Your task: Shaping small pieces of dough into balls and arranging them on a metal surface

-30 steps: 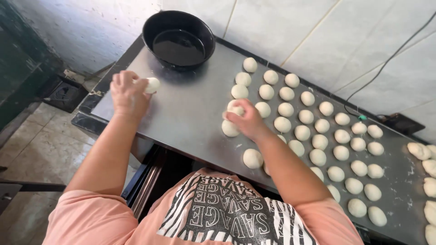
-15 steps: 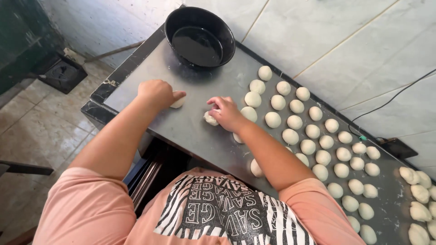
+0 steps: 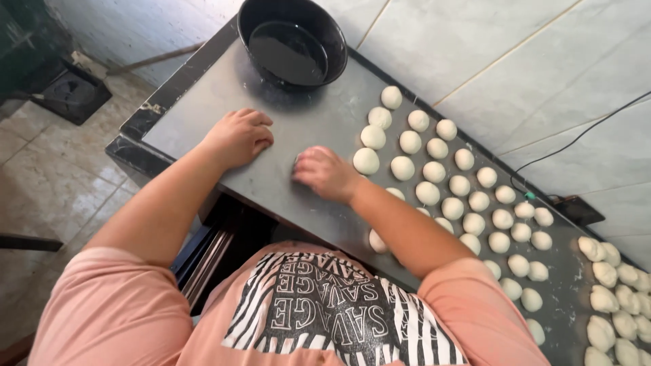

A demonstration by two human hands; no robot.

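Note:
My left hand (image 3: 237,137) lies palm down on the grey metal table (image 3: 319,118), fingers curled over a dough ball that it hides. A short way to its right, my right hand (image 3: 324,173) is cupped the same way over another dough ball, of which only a sliver shows at the fingertips. Several rows of round white dough balls (image 3: 434,172) lie just right of my right hand, the nearest one (image 3: 366,160) almost touching it.
A black bowl of dark liquid (image 3: 291,42) stands at the table's far corner, beyond both hands. Rougher dough pieces (image 3: 603,298) lie at the far right end. A tiled wall runs behind the table, with a black cable (image 3: 576,139) along it. The floor drops off to the left.
Both hands came down onto the table with their dough balls and drew closer together. The left hand's ball, visible at its fingertips a second ago, is now covered by the palm.

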